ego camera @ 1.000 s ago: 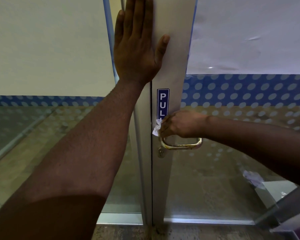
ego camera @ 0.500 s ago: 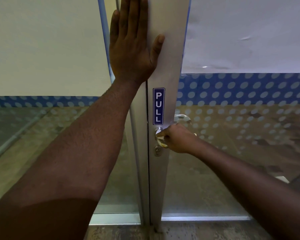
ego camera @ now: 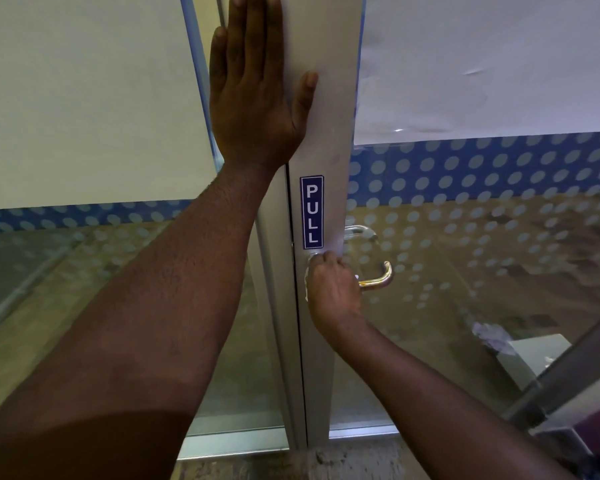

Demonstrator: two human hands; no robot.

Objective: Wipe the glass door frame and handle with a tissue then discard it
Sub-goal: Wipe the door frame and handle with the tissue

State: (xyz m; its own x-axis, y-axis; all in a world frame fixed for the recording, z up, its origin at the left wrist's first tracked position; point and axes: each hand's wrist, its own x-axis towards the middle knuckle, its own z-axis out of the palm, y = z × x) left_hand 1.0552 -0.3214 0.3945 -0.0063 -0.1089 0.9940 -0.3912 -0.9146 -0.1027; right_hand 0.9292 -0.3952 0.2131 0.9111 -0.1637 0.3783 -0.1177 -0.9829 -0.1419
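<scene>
Pressing flat and open-palmed on the grey door frame [ego camera: 326, 140], the left hand [ego camera: 253, 98] steadies it while the right hand [ego camera: 333, 292] has its grip closed around a white tissue [ego camera: 306, 284] at the brass handle [ego camera: 378, 277], below the blue PULL sticker [ego camera: 311, 212], dotted glass panels [ego camera: 482, 209] alongside.

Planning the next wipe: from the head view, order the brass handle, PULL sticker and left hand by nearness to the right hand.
1. Brass handle: in the right hand's grip.
2. PULL sticker: just above, on the frame.
3. Left hand: flat, high up.
</scene>
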